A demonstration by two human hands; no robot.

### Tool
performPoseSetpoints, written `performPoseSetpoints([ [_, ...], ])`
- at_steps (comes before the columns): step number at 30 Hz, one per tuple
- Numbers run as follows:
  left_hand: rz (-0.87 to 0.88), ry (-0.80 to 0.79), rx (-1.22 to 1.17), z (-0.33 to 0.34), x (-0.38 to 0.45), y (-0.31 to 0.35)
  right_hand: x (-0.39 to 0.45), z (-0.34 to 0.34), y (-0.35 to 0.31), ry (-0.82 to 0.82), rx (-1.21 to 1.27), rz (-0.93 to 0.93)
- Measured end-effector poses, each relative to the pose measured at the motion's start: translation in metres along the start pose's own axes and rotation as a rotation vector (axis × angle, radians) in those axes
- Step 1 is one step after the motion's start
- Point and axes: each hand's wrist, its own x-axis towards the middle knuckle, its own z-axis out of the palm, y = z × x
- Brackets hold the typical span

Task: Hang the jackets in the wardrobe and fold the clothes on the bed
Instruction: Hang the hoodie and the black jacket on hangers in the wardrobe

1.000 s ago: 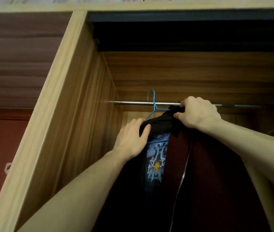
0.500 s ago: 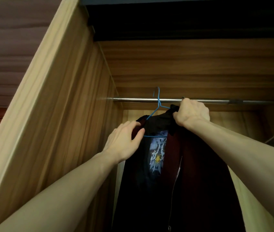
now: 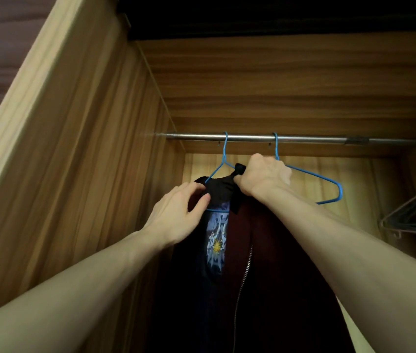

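A dark maroon jacket (image 3: 278, 263) with a silver zip and a black collar hangs inside the wooden wardrobe (image 3: 100, 149). Its blue wire hanger (image 3: 223, 159) hooks over the metal rail (image 3: 303, 138). A dark shirt with a pale blue print (image 3: 215, 238) hangs just left of the zip. My right hand (image 3: 262, 177) grips the bunched black collar at the top. My left hand (image 3: 179, 212) pinches the jacket's left shoulder over the hanger wire. The lower part of the jacket is cut off by the frame.
A second, bare blue wire hanger (image 3: 313, 179) hangs on the rail just behind my right hand. Dark hangers (image 3: 415, 215) sit at the far right. The wardrobe's left side panel stands close beside my left arm.
The view has tilted up and drawn closer, so the second blue hanger behind my right hand now shows. Both hands keep their hold on the jacket's collar and shoulder.
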Motion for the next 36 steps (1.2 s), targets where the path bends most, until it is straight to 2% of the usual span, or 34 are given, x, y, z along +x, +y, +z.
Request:
performPoseSetpoints([
  [6,-0.023,0.030,-0.004,-0.004,-0.015,0.011,-0.013,-0.018,0.000,-0.153,0.118,-0.067],
  [10,-0.043,0.036,0.003,-0.009,-0.029,0.022,-0.028,-0.017,0.004,-0.217,0.310,-0.089],
  [14,-0.064,0.005,0.038,-0.015,-0.053,0.033,-0.047,-0.005,0.005,0.019,0.427,-0.132],
  [18,-0.077,-0.028,0.082,-0.027,-0.077,0.042,-0.068,0.007,0.005,0.241,0.273,-0.258],
  [24,-0.148,0.066,0.253,-0.061,-0.119,0.061,-0.110,0.022,0.009,0.403,0.189,-0.412],
  [29,-0.116,0.023,0.331,-0.109,-0.166,0.080,-0.175,0.017,0.013,0.335,0.305,-0.445],
  [36,-0.030,-0.078,0.309,-0.149,-0.287,0.114,-0.321,0.009,0.039,0.025,0.335,-0.344],
])
